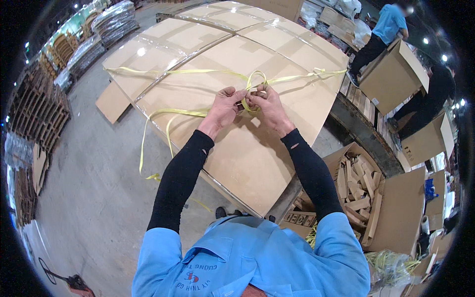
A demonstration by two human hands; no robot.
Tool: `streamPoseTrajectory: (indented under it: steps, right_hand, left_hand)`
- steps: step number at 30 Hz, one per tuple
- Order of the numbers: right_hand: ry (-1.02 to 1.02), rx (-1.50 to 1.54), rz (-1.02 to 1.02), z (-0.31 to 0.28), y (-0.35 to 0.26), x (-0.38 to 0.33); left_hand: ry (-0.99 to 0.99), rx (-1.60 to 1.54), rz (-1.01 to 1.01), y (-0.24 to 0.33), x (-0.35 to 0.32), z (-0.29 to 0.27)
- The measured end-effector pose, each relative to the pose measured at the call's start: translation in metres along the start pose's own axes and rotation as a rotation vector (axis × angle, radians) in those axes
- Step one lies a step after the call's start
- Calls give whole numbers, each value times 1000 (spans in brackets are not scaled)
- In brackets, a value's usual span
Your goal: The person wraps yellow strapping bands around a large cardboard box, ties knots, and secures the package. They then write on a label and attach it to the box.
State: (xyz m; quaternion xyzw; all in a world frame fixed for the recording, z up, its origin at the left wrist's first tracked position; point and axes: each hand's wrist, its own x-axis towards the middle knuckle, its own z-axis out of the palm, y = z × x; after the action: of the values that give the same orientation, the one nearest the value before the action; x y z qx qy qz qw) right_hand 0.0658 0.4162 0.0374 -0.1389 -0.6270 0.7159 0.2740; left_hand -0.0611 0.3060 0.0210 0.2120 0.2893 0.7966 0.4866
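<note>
A yellow strap [208, 71] runs across the top of a wide cardboard-covered stack [257, 171] in front of me. Near the middle it rises into a small loop. Below that loop my left hand [229, 105] pinches the strap between thumb and fingers. My right hand [267, 105] meets it there, its fingers closed on the same strap. The exact crossing of the strap is partly hidden by my fingertips. Another length trails left from my hands and hangs over the stack's left edge toward the floor.
At right, an open carton [363, 193] holds cardboard scraps. Two people handle large boxes [394, 76] beyond a wooden platform [363, 106]. Wooden pallets [39, 106] are piled at far left, and a flat cardboard piece [113, 102] lies on the floor.
</note>
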Motion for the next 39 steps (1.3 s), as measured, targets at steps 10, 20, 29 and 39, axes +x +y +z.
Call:
streamPoseTrajectory:
  steps: [10,20,29,39]
  right_hand:
    - [176,304,-24,-1,-6,-16]
    - [303,624,70,25,-30,-120]
    - [198,841,319,27,-39,-237]
    - [138,1058,284,23,-37,-260]
  left_hand:
    - [42,330,115,0,-3,13]
    - [76,1163,593,-6,-27,32]
    - [-110,1705,956,-23,-61,42]
    - [-566,2145,813,-22,-106,67]
